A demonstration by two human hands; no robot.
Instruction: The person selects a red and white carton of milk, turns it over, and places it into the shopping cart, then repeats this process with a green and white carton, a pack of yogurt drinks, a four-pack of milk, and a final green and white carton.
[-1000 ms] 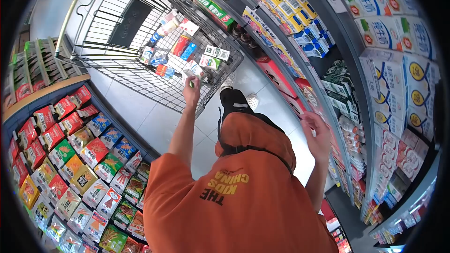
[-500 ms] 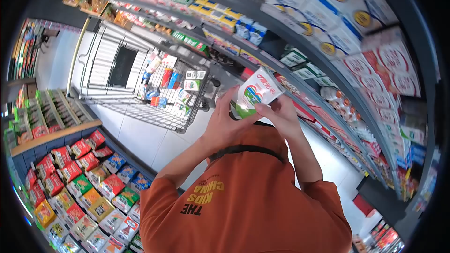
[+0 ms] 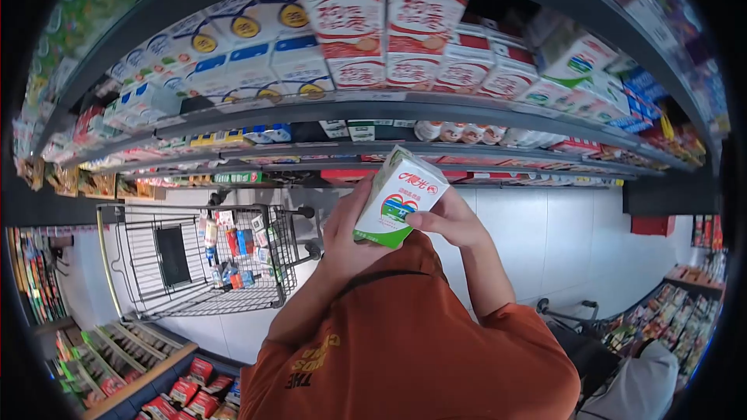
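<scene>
Between both my hands is a white and green carton [image 3: 403, 198], tilted in front of my orange shirt [image 3: 412, 334]. My left hand [image 3: 342, 237] grips one side, and my right hand [image 3: 451, 219] pinches the other, thumb on its front. Past it, to the left, a wire cart [image 3: 202, 257] holds small packs [image 3: 237, 245] on the pale floor [image 3: 521, 241]. Farther up, long dark shelves [image 3: 373, 113] hold rows of boxes [image 3: 346, 23].

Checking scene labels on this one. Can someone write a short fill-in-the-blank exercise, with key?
The left hand and the ____ hand hold one carton. The band along the carton's lower end is ____. The shopping cart stands at the picture's ____ side.
Missing words: right; green; left.
</scene>
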